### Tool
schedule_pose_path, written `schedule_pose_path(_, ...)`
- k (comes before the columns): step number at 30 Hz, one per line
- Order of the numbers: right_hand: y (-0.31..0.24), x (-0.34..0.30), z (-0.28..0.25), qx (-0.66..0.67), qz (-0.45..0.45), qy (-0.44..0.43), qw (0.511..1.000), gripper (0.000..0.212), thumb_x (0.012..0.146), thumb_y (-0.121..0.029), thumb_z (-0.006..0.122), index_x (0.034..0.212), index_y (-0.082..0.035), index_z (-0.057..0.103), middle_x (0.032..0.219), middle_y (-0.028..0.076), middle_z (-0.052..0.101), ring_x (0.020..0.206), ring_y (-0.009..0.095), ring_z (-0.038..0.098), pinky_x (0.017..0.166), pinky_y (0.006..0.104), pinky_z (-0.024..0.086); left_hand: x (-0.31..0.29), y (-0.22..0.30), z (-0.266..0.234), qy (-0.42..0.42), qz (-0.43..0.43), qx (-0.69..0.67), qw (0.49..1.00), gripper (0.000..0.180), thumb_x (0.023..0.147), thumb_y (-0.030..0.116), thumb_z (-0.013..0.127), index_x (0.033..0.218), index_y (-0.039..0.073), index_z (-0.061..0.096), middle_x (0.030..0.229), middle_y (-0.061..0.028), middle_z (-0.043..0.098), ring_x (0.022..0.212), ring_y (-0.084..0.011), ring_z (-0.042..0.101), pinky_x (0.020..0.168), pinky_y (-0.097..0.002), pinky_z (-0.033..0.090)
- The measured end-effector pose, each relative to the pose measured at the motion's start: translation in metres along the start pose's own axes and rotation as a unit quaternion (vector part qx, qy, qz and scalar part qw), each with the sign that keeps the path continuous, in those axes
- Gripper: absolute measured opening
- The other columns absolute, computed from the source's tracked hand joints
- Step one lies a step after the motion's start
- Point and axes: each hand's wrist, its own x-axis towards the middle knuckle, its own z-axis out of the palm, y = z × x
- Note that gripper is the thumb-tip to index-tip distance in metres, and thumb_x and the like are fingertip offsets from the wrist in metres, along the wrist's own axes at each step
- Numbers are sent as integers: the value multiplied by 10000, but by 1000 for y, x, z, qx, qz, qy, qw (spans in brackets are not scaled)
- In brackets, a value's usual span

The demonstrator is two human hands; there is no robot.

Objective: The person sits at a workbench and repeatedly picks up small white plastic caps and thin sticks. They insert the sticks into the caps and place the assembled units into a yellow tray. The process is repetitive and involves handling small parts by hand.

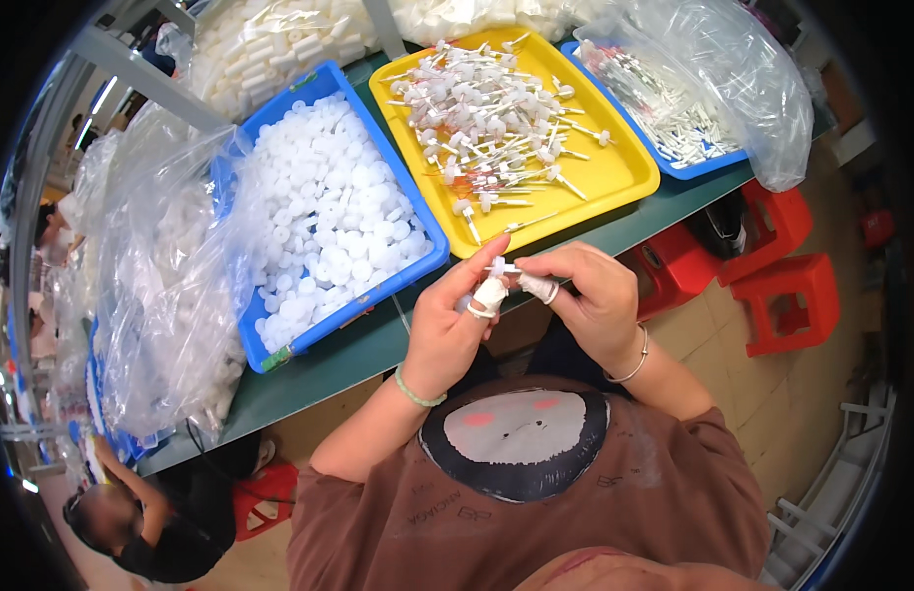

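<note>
My left hand (447,320) and my right hand (595,291) meet just off the table's front edge, below the yellow tray (614,202). Between their fingertips is a small white plastic piece (500,267) with a short stem. My left hand is closed on its wider end, thumb against forefinger. On the stem side, my right hand pinches with thumb and forefinger. White tape wraps both thumbs. Inside the tray lie several pieces (476,118) with white discs and thin stems, piled toward the back. Fingers hide part of the held piece.
A blue bin (378,300) of white plastic discs (324,202) stands left of the tray. Another blue bin (698,169), right, holds thin white sticks under clear plastic. Bagged white parts (171,286) lie far left. Red stools (787,300) stand right; a person (181,522) sits lower left.
</note>
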Motion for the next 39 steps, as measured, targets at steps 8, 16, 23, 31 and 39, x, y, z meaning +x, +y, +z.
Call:
schedule_pose_path(8,15,37,-16,-18,48,58,997,137,777,-18,700,913,-32,689,856,107,689,763,217,667,674,295,513,-1,6,5,-18,4,-41,999,539,913,118,573,1413,36,388,944,-36,609,578,-24,429,503,-155,370)
schedule_pose_path(16,77,117,-38,-173,-52,30,983,194,814,-23,612,1003,-12,656,992,109,678,975,257,633,886,320,474,5,6,-20,-124,-96,-240,958,293,808,46,424,1072,2,544,992,-56,542,665,-45,416,488,-162,340)
schedule_pose_path(23,52,83,-32,-121,15,-155,980,220,739,-29,627,955,-57,660,909,120,652,877,297,611,781,377,484,5,15,-18,-127,-144,-209,959,215,935,96,417,1073,-7,547,968,-94,584,561,-43,397,445,-149,319)
schedule_pose_path(31,67,87,-11,-246,-69,-195,947,143,714,-53,650,854,-82,660,861,78,650,840,299,596,768,413,463,4,14,-19,-102,-158,-286,940,355,996,193,437,1280,-14,490,858,-18,491,533,-25,357,434,-147,282)
schedule_pose_path(39,56,84,-24,-192,-85,-114,971,122,792,-81,649,913,-99,645,862,57,639,856,264,586,790,371,432,4,9,-17,-91,-95,-245,960,412,975,125,463,1371,19,421,1013,-48,535,571,-16,358,443,-140,304)
